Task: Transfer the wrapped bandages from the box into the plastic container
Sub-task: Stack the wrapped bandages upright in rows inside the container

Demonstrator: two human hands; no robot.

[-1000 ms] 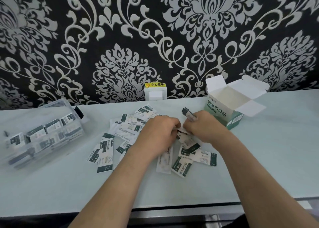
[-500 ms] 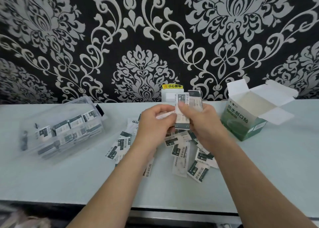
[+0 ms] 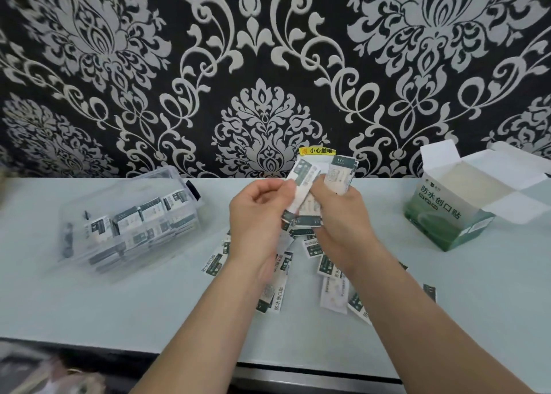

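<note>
Head view looks down on a pale counter (image 3: 89, 310) set against black-and-silver damask wallpaper (image 3: 262, 66). Both hands are raised close together above the middle of the counter. The left hand (image 3: 256, 215) has its fingers curled and pinches one wrapped bandage (image 3: 304, 182) by its lower part. The right hand (image 3: 343, 218) grips a small stack of bandages (image 3: 340, 173), whose tops fan out above the fingers.

Each wrapper is a flat, narrow strip of white paper with a dark green band at one end and small print. Some carry Chinese characters along their length. More loose bandages (image 3: 274, 295) lie flat and overlapping under the wrists, spread from mid-counter toward the front edge and partly hidden by the forearms.

Toward the back left of the counter sits the plastic container (image 3: 131, 223). It is clear, set at an angle to the back edge, and packed with rows of the same white-and-green wrappers. Near the back right corner stands the box (image 3: 441, 215), green and white card with Chinese lettering, its white flaps folded out and its pale inside showing. A yellow label (image 3: 317, 150) is stuck on the wall just above the counter's back edge, behind the held bandages.
</note>
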